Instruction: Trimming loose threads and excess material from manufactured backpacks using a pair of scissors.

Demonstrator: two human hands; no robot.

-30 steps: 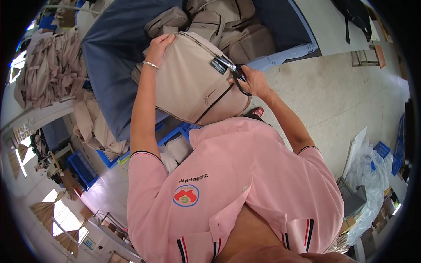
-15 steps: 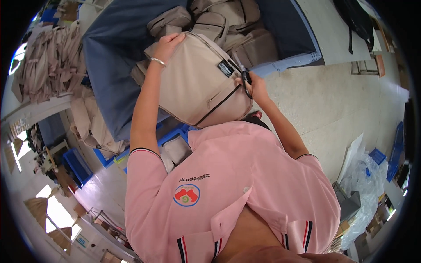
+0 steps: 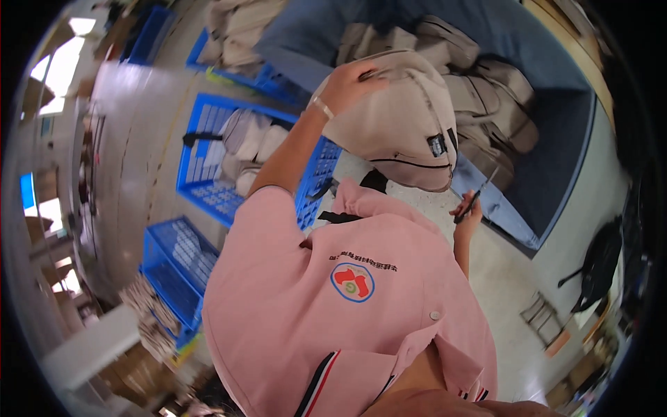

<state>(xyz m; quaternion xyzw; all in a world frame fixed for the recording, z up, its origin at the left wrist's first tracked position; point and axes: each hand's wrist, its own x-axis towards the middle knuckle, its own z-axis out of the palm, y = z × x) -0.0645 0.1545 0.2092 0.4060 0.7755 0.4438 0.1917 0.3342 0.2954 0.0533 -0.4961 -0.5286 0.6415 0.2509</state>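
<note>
A beige backpack [image 3: 396, 115] with a black zipper line and a small dark label hangs in front of me. My left hand [image 3: 353, 85] is closed on its upper left part, beside a short black piece near the fingers. My right hand [image 3: 467, 210] is apart from the bag, below its right side. Its fingers are wrapped round black-handled scissors [image 3: 470, 204], whose blades point up and to the right. Behind the bag, several similar beige bags [image 3: 486, 97] lie heaped in a large blue fabric-lined bin [image 3: 566, 167].
To my left, a blue plastic crate [image 3: 201, 156] holds beige pieces; another blue crate [image 3: 177, 247] stands nearer me. Farther off, a blue crate [image 3: 267, 78] is piled with beige cloth. A small rack [image 3: 545, 323] and a black bag [image 3: 597, 267] are at the right.
My view has swung left, bringing the blue crates into sight. The scissors in my right hand have come away from the backpack, which my left hand still holds.
</note>
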